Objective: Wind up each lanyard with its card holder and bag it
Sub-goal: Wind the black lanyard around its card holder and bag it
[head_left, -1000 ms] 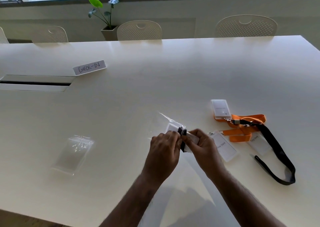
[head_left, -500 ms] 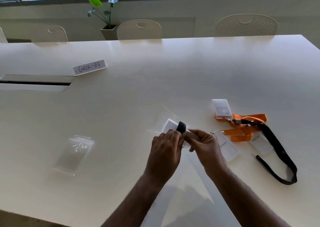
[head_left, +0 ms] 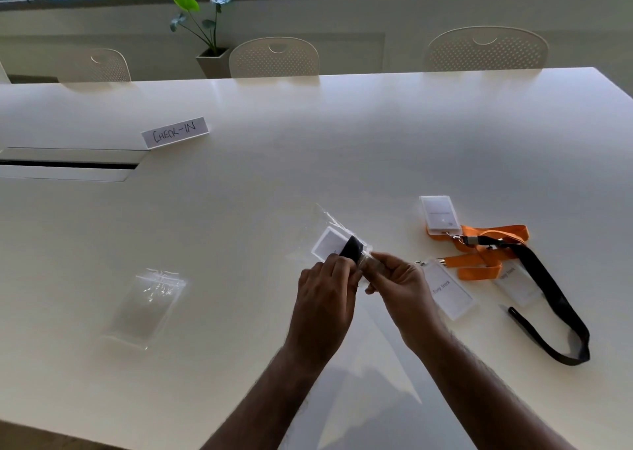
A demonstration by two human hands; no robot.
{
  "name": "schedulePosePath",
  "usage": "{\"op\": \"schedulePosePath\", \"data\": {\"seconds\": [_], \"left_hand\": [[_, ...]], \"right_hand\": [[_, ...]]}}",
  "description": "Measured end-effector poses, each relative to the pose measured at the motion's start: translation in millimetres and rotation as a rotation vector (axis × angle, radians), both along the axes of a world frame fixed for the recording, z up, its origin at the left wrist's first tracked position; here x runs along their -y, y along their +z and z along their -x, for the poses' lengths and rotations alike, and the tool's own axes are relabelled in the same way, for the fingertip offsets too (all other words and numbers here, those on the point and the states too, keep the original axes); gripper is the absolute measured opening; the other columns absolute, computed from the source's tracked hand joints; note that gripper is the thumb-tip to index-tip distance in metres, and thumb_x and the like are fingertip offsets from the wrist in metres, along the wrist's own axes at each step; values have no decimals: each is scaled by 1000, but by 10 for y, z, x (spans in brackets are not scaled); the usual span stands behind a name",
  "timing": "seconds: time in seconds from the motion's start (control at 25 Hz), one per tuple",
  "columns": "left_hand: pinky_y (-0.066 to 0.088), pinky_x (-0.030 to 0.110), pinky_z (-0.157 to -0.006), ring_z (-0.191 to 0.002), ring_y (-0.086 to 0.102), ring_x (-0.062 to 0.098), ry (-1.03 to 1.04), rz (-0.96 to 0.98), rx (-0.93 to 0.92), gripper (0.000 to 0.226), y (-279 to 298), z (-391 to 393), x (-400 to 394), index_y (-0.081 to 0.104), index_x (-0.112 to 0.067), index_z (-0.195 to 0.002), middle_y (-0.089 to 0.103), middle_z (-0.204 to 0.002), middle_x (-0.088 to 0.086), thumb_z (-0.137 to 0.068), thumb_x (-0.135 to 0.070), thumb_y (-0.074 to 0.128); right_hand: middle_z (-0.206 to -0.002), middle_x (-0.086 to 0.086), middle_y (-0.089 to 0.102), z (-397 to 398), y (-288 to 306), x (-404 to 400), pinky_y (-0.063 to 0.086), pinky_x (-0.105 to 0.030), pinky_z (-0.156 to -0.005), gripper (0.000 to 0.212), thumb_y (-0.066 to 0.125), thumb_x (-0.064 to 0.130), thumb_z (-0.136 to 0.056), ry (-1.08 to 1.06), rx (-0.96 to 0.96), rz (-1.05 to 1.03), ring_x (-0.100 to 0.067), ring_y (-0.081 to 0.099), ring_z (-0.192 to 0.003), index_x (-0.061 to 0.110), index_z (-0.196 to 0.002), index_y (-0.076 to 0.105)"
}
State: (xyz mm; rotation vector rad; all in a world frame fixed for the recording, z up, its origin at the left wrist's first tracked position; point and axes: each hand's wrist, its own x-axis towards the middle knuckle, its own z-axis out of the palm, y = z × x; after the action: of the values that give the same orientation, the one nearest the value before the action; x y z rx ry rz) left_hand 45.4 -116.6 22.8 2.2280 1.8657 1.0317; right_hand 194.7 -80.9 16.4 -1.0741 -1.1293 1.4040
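A card holder (head_left: 329, 244) wound with a black lanyard (head_left: 351, 249) sits partly inside a clear plastic bag (head_left: 330, 220) above the white table (head_left: 308, 148). My left hand (head_left: 325, 288) pinches the bag's near end on the left. My right hand (head_left: 399, 280) pinches the same end from the right. To the right lie several loose card holders: one (head_left: 439, 213) on an orange lanyard (head_left: 493, 249), one (head_left: 448, 288) beside my right hand, and one (head_left: 517, 280) under a black lanyard (head_left: 555, 298).
A pile of clear bags (head_left: 145, 307) lies at the left. A "CHECK-IN" sign (head_left: 174, 132) stands further back, next to a cable slot (head_left: 68, 165). Chairs (head_left: 274, 57) and a potted plant (head_left: 205, 31) line the far edge.
The wound card holder has slid further into the bag, away from me. Both hands stay pinched at the bag's near end and have shifted only a little.
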Motion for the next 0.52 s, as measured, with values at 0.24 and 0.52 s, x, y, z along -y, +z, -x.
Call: {"op": "schedulePosePath", "data": {"seconds": [0.24, 0.52], "left_hand": [[53, 36, -77, -77, 64, 17, 14, 29, 53, 14, -23, -9, 24, 61, -15, -99, 68, -93, -2, -107, -26, 57], [51, 37, -77, -81, 62, 17, -25, 28, -11, 10, 20, 62, -37, 60, -17, -103, 67, -96, -3, -107, -24, 54]], "right_hand": [[-90, -8, 81, 28, 6, -20, 59, -26, -70, 23, 72, 26, -88, -36, -138, 22, -15, 71, -77, 12, -104, 80], [-91, -20, 75, 99, -18, -27, 62, -39, -86, 21, 64, 16, -97, 77, -195, -22, -29, 73, -86, 0, -103, 76]]}}
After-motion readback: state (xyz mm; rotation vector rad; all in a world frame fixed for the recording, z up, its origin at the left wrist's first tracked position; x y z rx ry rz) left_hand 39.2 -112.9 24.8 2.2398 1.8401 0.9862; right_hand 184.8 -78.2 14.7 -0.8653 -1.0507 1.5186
